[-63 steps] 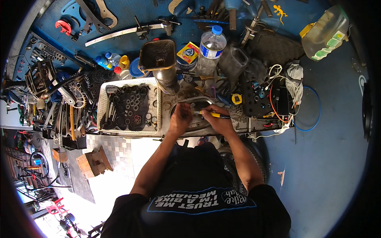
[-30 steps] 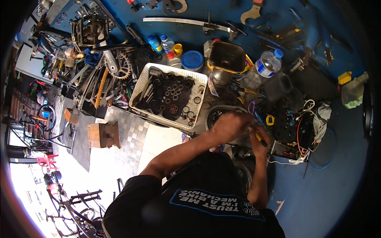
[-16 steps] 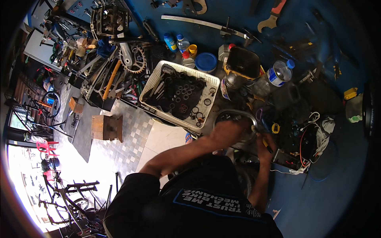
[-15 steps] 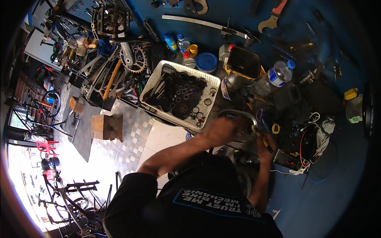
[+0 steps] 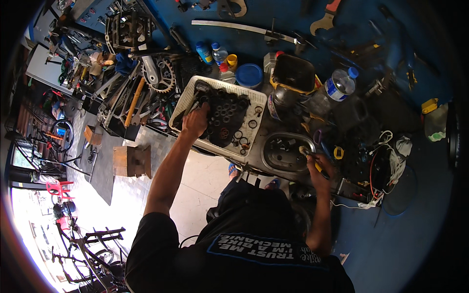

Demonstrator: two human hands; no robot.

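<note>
My left hand (image 5: 196, 122) reaches into the left part of a cream plastic basket (image 5: 267, 105), next to some slim metal rods. Its fingers point down and draw together; whatever they may pinch is hidden. Several metal rings (image 5: 225, 111) lie on a dark cloth in the basket, with more rings on its bare right side. My right hand (image 5: 321, 172) is closed around a brush (image 5: 321, 169) with a black and yellow handle. The pale bristles rest over the right rim of an oval metal tray (image 5: 266, 158), which holds small dark parts.
Behind the basket stand a blue-lidded tub (image 5: 249, 75) and several bottles. A black square container (image 5: 294, 73) and a clear blue-capped bottle (image 5: 341, 84) stand behind the tray. Cables (image 5: 394, 168) lie at the right; a crankset (image 5: 157, 74) and tools crowd the left.
My left hand has moved left from over the metal tray into the basket, so the tray's contents now show. My right hand stays by the tray with the brush.
</note>
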